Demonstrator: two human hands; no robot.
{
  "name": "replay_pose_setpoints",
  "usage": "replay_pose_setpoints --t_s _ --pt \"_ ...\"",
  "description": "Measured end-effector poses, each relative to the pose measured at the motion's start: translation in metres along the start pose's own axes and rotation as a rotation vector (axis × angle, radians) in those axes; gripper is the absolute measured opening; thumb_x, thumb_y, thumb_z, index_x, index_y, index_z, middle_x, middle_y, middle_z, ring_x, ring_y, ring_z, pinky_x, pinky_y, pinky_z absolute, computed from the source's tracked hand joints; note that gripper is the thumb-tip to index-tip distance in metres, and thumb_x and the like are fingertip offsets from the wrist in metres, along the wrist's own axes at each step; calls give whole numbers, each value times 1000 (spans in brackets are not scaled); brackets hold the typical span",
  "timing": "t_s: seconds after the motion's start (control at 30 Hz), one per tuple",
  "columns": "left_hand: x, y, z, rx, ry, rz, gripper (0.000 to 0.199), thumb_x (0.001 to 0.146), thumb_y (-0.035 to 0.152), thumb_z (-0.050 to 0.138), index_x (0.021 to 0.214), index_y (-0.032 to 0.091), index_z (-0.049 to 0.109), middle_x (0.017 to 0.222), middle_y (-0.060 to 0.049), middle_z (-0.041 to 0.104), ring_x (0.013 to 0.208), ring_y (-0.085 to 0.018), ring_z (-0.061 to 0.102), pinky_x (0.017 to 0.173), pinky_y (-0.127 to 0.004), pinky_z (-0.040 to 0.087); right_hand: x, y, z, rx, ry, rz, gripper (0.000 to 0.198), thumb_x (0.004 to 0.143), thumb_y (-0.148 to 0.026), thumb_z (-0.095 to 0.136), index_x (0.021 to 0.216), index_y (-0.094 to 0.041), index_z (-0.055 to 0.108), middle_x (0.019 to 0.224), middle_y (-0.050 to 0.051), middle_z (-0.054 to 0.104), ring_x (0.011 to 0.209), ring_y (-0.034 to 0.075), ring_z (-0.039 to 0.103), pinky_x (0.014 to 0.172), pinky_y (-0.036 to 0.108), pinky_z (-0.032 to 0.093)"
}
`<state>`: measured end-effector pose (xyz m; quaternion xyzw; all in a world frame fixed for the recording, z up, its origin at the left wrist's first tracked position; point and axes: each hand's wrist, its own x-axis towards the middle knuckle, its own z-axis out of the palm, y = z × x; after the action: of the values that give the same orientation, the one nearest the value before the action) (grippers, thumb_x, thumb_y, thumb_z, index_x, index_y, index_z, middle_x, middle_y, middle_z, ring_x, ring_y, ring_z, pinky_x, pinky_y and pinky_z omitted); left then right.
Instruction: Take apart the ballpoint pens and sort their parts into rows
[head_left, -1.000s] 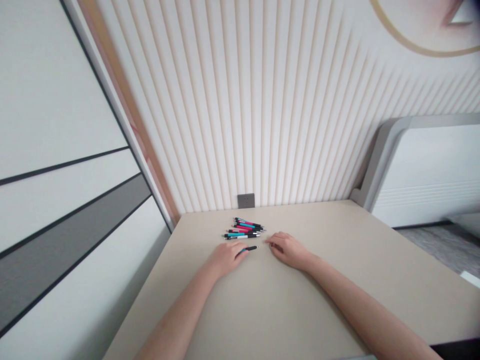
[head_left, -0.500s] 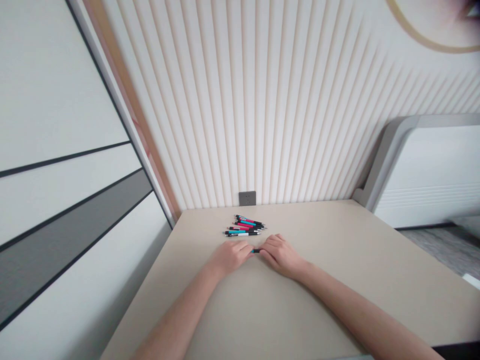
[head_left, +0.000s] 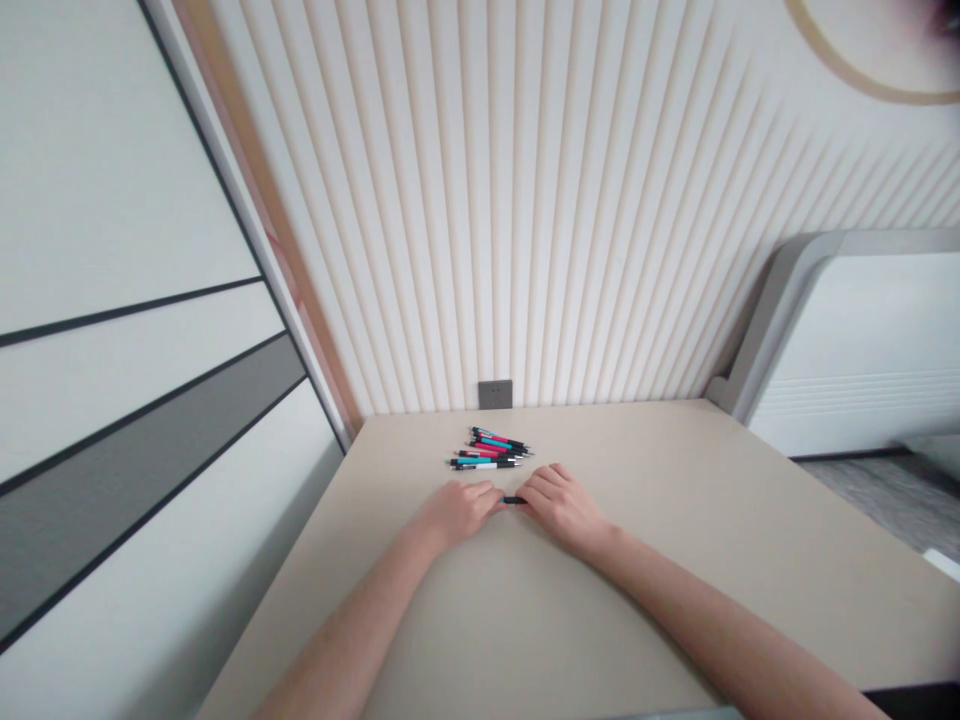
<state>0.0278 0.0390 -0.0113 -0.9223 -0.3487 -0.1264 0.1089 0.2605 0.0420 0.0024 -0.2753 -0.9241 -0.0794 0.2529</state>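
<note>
Between my two hands a pen lies level, low over the tabletop; only its dark middle and a bit of blue show. My left hand is closed on its left end, and my right hand is closed on the right end. Both ends are hidden under my fingers. Just beyond my hands lies a loose row of several pens with pink, blue and white barrels and black grips, their tips pointing right.
The beige tabletop runs back to a ribbed white wall. A dark socket sits on the wall just above the table's back edge. To the left rises a white and grey cabinet; a grey-white headboard stands at the right.
The gap between my hands is slightly wider, showing a little more of the pen's dark part. The row of pens has not moved.
</note>
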Motion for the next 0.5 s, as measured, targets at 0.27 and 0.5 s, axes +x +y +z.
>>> replay_pose_setpoints --t_s 0.27,0.5 --pt "0 1 -1 46 27 21 27 100 30 37 98 17 61 79 -3 63 66 -14 61 54 -23 42 -3 8 3 21 29 -1 21 97 -29 47 85 -18 61 78 5 63 82 19 55 77 34 40" --pt "1 1 -1 49 30 2 26 100 30 39 100 18 62 80 -3 63 67 -14 62 54 -24 42 -2 3 4 70 20 0 21 95 -36 50 97 -18 60 87 6 64 88 19 57 79 33 40"
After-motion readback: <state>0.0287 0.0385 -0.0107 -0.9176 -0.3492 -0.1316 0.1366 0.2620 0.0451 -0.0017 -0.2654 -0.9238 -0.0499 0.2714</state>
